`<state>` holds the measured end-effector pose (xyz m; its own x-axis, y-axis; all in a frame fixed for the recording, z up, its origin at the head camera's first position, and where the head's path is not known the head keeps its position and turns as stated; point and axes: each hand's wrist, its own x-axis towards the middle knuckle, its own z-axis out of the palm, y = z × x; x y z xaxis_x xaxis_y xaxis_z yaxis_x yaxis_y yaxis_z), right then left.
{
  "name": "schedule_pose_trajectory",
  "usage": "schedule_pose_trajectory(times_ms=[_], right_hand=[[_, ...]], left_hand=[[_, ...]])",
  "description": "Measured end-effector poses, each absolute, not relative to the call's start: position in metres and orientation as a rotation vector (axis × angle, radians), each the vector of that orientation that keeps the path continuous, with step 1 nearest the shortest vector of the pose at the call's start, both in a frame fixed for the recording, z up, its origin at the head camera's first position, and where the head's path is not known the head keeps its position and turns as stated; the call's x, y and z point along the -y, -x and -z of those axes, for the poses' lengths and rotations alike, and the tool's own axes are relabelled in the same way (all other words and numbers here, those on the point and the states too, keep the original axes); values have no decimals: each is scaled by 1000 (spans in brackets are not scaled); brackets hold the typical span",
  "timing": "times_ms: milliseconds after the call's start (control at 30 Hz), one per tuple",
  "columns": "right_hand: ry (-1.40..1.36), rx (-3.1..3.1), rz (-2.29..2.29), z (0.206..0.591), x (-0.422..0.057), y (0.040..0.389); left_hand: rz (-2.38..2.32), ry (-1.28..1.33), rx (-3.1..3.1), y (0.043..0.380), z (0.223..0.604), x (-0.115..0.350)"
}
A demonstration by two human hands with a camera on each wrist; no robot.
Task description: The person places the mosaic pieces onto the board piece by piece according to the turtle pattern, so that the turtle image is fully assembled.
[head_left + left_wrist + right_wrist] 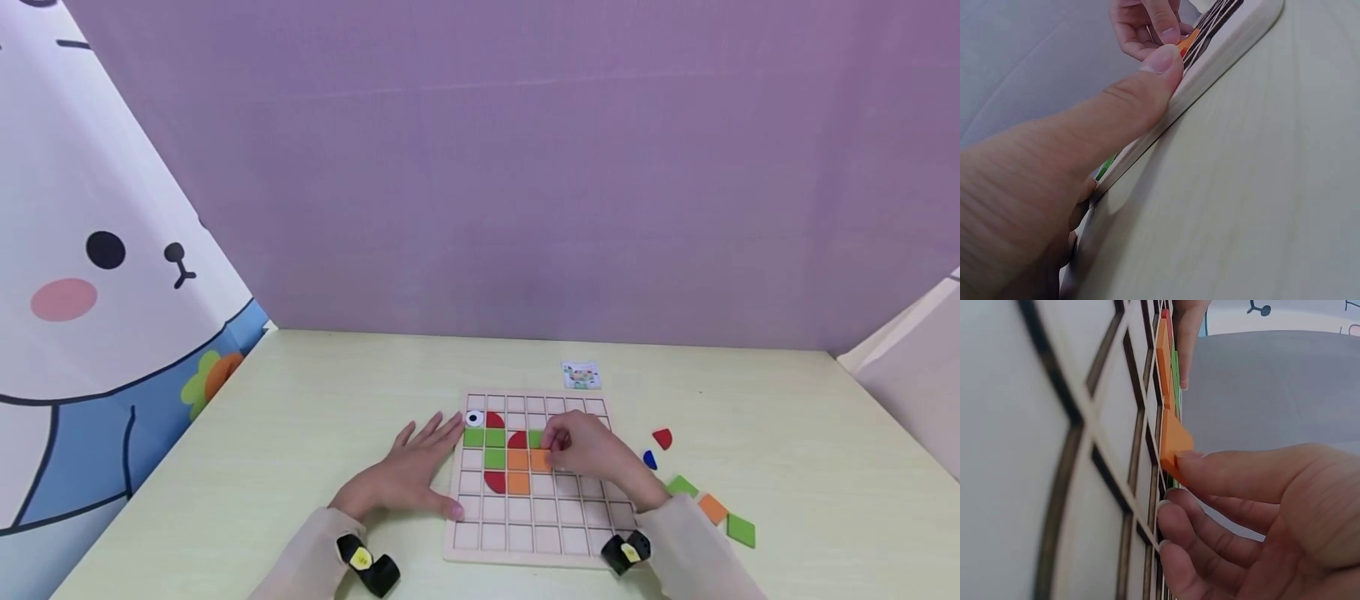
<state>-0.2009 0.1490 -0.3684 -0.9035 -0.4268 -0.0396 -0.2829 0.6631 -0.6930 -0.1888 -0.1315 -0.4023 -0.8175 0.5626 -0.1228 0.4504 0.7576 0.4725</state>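
Observation:
A wooden grid board (502,537) lies on the table with red, green and orange tiles and a round eye tile (474,418) in its cells. My left hand (408,475) is spread along the board's left edge, thumb and fingertips touching the rim. My right hand (588,450) pinches an orange square tile (1175,442) at a cell right of the middle orange tiles. In the right wrist view its thumb lies on the tile, which sits slightly raised and tilted; the other fingers bend beneath. The left wrist view shows the left thumb (1141,87) against the board's side.
Right of the board lie a red piece (663,437), a blue piece (649,459), green tiles (741,530) and an orange tile (712,508). A small picture card (581,375) is behind the board. A purple partition (525,208) stands at the table's back.

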Motion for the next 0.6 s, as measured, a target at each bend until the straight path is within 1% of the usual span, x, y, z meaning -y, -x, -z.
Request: schedule_pose_trajectory(times_ms=[600], right_hand=[[563,-2686,1055,373,-150,202]], left_hand=[[-637,-776,-2689,189,402,128]])
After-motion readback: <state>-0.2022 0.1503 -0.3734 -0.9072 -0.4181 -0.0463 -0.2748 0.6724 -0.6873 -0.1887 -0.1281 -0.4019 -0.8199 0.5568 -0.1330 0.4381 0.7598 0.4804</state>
